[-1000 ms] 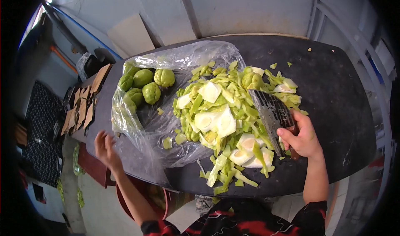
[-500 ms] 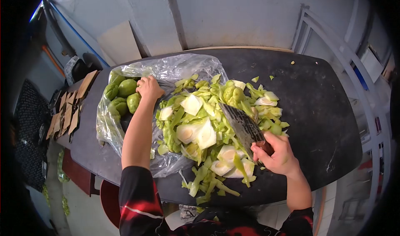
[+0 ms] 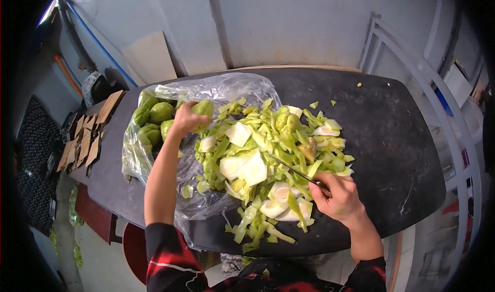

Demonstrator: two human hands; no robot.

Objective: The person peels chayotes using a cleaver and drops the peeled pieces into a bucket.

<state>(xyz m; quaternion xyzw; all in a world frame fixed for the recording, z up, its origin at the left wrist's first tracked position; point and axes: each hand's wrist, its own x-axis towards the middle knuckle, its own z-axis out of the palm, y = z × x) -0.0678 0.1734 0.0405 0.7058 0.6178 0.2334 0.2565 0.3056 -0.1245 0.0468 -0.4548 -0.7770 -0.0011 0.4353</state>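
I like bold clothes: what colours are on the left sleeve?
The left sleeve is black and red; head view.

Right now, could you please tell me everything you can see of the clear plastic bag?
The bag is thin, crinkled, shiny plastic, spread loosely on the left of the dark table. Whole green fruits lie in its left end; peelings cover part of its right. Its near end reaches the table edge. The left hand is above it; contact is unclear.

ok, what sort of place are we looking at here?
Probably a makeshift food-prep room; home or business, I can't tell. Signs: a heap of cut chayote on a dark table, whole chayotes in a clear plastic bag, and a knife in the right hand.
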